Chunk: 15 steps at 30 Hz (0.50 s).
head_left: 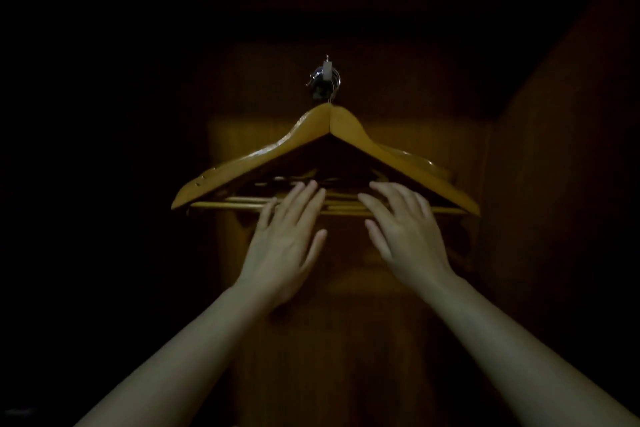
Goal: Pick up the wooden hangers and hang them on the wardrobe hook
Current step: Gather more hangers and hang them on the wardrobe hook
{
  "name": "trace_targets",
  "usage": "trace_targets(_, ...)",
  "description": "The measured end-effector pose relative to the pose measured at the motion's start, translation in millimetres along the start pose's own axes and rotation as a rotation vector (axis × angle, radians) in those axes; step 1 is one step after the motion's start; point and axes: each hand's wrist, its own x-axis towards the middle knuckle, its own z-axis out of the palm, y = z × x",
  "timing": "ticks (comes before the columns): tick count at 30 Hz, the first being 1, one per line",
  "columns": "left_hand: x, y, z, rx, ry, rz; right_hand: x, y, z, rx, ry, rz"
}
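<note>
A stack of yellow-brown wooden hangers [263, 156] hangs from a small metal wardrobe hook [325, 78] on the dark back panel. Their wire hooks bunch together on that metal hook. Only the front hanger shows fully; bars of others peek out behind its lower bar. My left hand [287, 239] reaches up with fingers spread, fingertips resting at the lower bars left of centre. My right hand [403, 232] mirrors it right of centre, fingers apart, touching or just in front of the bars. Neither hand is wrapped around a hanger.
The scene is very dark. A brown wooden side wall [554, 184] of the wardrobe rises at the right. The back panel [346, 305] continues below the hangers. The left side is black and nothing can be made out there.
</note>
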Motion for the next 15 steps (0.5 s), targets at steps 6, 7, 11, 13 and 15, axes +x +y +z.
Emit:
trace_targets(6, -87, 38, 5, -0.260, -0.396, 0.162, -119, -39, -32, 0.107, -0.245, 0.159)
trace_targets(7, -105, 45, 10, -0.291, -0.488, 0.190, -146, -48, -40, 0.110, -0.328, 0.204)
trace_targets(11, -178, 76, 39, -0.431, -0.862, 0.286, -255, -82, -76, 0.166, -0.697, 0.478)
trace_targets(13, -219, 94, 57, -0.501, -1.023, 0.320, -307, -98, -97, 0.192, -0.838, 0.631)
trace_targets(15, -263, 116, 71, -0.569, -1.179, 0.323, -361, -114, -123, 0.218, -0.971, 0.784)
